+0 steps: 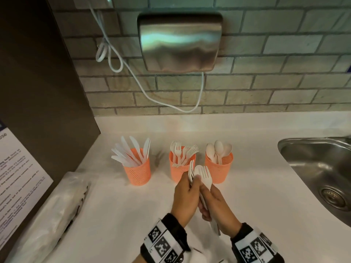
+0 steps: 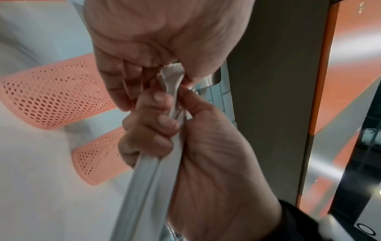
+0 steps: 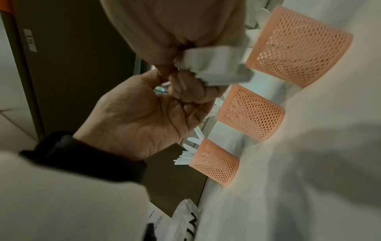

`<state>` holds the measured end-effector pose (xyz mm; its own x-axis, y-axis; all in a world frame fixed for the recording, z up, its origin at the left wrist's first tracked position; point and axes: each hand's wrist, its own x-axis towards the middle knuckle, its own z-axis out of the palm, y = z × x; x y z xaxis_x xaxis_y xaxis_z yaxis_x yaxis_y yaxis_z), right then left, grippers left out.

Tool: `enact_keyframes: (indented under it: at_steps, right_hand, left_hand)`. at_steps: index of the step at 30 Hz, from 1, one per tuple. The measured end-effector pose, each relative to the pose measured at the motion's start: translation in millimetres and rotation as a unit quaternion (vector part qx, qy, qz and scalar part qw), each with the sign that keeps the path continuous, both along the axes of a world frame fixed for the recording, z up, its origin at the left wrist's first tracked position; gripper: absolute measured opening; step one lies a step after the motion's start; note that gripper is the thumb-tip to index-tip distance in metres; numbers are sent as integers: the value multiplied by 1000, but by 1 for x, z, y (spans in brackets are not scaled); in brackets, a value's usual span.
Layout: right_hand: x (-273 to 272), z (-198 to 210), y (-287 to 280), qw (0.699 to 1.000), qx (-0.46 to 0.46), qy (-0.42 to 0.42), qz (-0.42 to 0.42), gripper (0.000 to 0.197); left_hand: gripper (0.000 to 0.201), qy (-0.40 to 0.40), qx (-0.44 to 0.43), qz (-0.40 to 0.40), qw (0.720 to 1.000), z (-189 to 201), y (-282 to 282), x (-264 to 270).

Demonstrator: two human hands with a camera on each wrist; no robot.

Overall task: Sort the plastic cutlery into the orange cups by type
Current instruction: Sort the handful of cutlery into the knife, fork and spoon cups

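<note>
Three orange mesh cups stand in a row on the white counter [image 1: 256,205]: the knife cup [image 1: 137,172], the fork cup [image 1: 176,172] and the spoon cup [image 1: 221,172]. In the right wrist view they are the spoon cup [image 3: 299,47], the fork cup [image 3: 251,114] and the knife cup [image 3: 216,161]. Just in front of the fork and spoon cups, my right hand [image 1: 204,196] grips a bundle of white cutlery [image 1: 204,175] by the handles [image 2: 144,179]. My left hand [image 1: 193,180] pinches white forks [image 1: 190,170] at the bundle's top.
A steel sink [image 1: 313,164] is set into the counter at the right. A plastic bag [image 1: 51,215] lies along the left edge beside a brown panel bearing a printed notice [image 1: 19,177]. A metal hand dryer [image 1: 180,42] and its white cord [image 1: 144,92] hang on the tiled wall.
</note>
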<state>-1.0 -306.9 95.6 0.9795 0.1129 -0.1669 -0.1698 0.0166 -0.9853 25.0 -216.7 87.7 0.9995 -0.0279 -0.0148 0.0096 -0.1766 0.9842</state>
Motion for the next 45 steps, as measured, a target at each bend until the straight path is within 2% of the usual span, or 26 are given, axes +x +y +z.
enact_keyframes:
  at_steps: [3, 7, 12, 17, 20, 24, 26, 28, 30, 32, 34, 36, 45]
  right_hand:
    - [-3, -3, -1, 1000, 1, -24, -7, 27]
    - [-6, -7, -5, 999, 6, -38, -19, 37]
    - [-12, -6, -12, 997, -43, -63, 4, 39]
    - [-14, -7, -17, 999, -19, -27, 11, 32]
    - [-13, -11, -22, 1000, 4, -9, -27, 31]
    - [-10, -19, -35, 994, -1, 11, -112, 31]
    - [-9, -22, -39, 990, -45, -12, -131, 31]
    - [-8, -22, -38, 988, -82, -39, -123, 25]
    - [-9, -19, -33, 992, -76, -38, -94, 20]
    - [-10, -16, -29, 996, -59, -6, -63, 36]
    - [-9, -16, -27, 997, -53, 30, -37, 51]
    - [-9, -16, -27, 997, -61, 45, -10, 53]
    - [-10, -19, -23, 993, -111, -45, 9, 20]
  left_hand:
    - [20, -4, -41, 14, 999, 2, -8, -7]
    - [30, -8, -105, 52, 993, 3, -18, -14]
    - [21, 31, -133, 73, 988, 7, -25, -9]
    - [24, 51, -131, 87, 986, 1, -28, -3]
    - [26, 62, -166, 131, 975, 2, -23, 4]
    - [16, 54, -283, 162, 944, 10, -4, 16]
    - [13, 73, -264, 127, 953, 13, 2, 14]
    - [11, 85, -217, 53, 971, 13, 0, 3]
    - [7, 92, -184, -20, 978, 12, -7, -11]
    - [8, 93, -169, -45, 980, 10, -13, -20]
    - [16, 95, -162, -36, 982, 7, -16, -22]
    - [19, 95, -161, -26, 982, 5, -15, -22]
    - [28, 73, -166, 75, 981, -7, -18, -20]
